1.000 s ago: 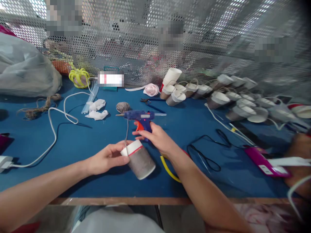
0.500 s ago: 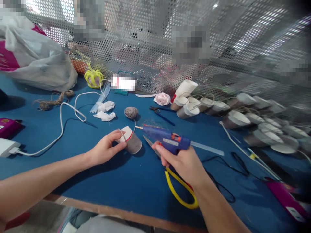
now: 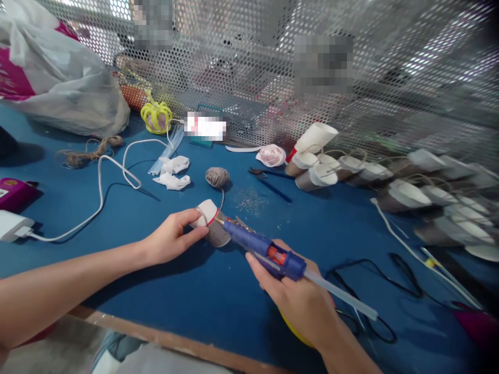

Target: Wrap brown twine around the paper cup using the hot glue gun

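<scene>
My left hand [image 3: 177, 234] is closed around a small paper cup [image 3: 218, 236], tilted on its side, with grey yarn wrapped round its lower part and a red line beside the bare white band. A strand from the cup leads toward a ball of grey yarn [image 3: 217, 177]. In my right hand [image 3: 290, 288] is a blue hot glue gun [image 3: 249, 239], a clear glue stick [image 3: 343, 296] sticking out of its back. Its nozzle meets the cup at the yarn's edge, by the red line. Under my right hand shows a yellow scissors handle [image 3: 294, 332]; whether it is held I cannot tell.
Several yarn-wrapped cups [image 3: 317, 176] stand at the right. Pliers [image 3: 273, 187], a pink ribbon rose [image 3: 272, 155] and white scraps [image 3: 173, 181] lie farther back. A white cable [image 3: 102, 192] crosses the left side. Perforated metal [image 3: 249, 78] rises behind the blue table [image 3: 175, 311].
My right hand has swung the glue gun lower and turned it, bringing its nozzle onto the cup. The scissors are now mostly hidden. My left hand keeps its hold; the view has shifted slightly.
</scene>
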### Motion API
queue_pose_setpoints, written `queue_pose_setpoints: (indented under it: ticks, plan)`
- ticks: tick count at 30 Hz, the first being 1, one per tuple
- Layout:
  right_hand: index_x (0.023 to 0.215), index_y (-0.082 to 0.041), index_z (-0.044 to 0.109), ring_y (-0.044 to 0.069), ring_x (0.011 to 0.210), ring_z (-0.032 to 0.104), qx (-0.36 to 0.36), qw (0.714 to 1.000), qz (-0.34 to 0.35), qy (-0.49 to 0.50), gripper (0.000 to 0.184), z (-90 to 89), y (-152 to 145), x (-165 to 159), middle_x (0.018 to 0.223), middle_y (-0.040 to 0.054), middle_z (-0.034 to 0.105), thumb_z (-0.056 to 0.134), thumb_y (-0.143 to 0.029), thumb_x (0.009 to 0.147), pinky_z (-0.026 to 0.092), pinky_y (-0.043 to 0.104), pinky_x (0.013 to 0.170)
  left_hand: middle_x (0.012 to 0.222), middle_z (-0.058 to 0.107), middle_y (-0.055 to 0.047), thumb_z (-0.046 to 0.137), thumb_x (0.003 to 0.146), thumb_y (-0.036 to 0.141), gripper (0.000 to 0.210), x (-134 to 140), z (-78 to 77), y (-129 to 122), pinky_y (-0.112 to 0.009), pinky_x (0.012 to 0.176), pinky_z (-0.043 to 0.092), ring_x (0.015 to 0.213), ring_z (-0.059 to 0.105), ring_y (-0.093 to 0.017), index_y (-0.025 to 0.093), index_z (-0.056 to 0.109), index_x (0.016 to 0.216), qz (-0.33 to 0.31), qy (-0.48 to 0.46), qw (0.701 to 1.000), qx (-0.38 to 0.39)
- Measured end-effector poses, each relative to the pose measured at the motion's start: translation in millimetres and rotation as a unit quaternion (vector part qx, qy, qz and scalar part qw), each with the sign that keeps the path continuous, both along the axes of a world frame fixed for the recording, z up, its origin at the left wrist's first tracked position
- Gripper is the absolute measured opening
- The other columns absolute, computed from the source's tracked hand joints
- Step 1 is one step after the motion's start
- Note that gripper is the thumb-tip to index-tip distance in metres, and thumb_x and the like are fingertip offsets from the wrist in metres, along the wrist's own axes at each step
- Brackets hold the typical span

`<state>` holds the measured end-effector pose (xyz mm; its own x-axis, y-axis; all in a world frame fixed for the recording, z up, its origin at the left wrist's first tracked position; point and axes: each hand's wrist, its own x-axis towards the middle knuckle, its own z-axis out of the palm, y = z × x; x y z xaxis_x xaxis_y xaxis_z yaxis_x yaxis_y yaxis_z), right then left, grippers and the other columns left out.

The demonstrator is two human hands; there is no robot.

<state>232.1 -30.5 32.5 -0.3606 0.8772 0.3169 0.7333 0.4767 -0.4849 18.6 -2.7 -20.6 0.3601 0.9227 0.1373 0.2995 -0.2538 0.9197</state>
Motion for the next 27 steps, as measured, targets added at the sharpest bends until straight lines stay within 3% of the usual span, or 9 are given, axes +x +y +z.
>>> queue_pose_setpoints:
  ticks: [8,27]
  plan:
    - [0.073,-0.020,0.053,0.010,0.046,0.053,-0.002,1.000,-0.012,0.000,0.008,-12.4,-5,5,0.055,-0.0032,0.056,0.053,-0.025,0.078,0.044,0.021,0.048,0.074,0.053,-0.001,0.044,0.083,0.031,0.022,1,0.4,0,-0.023,0.066,0.040,0.069,0.045,-0.011,0.012,0.054,0.077,-0.001,0.012,1.000,-0.005]
    - [0.073,-0.020,0.051,0.010,0.046,0.053,-0.006,1.000,-0.011,-0.023,0.008,-11.3,-6,5,0.056,-0.0034,0.056,0.051,-0.026,0.079,0.043,0.021,0.048,0.075,0.053,-0.002,0.043,0.085,0.031,0.023,-3,-2.7,1,-0.023,0.066,0.041,0.068,0.045,-0.011,0.011,0.055,0.079,-0.013,0.038,0.999,0.018]
